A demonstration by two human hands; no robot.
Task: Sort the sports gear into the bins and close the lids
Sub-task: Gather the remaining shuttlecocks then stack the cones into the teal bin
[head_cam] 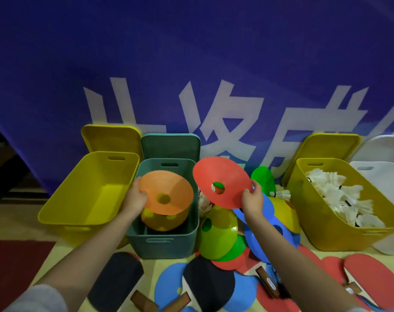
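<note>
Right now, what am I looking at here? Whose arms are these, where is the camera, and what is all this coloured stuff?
No machine here: a person wears one camera on the head, looking down at their own two hands. The left hand holds an orange disc cone over the teal bin, which already holds cones. The right hand grips a red disc cone. On the left stands an empty yellow bin; the yellow bin on the right holds white shuttlecocks. Lids lean behind the bins. More cones and table tennis paddles lie in front.
</note>
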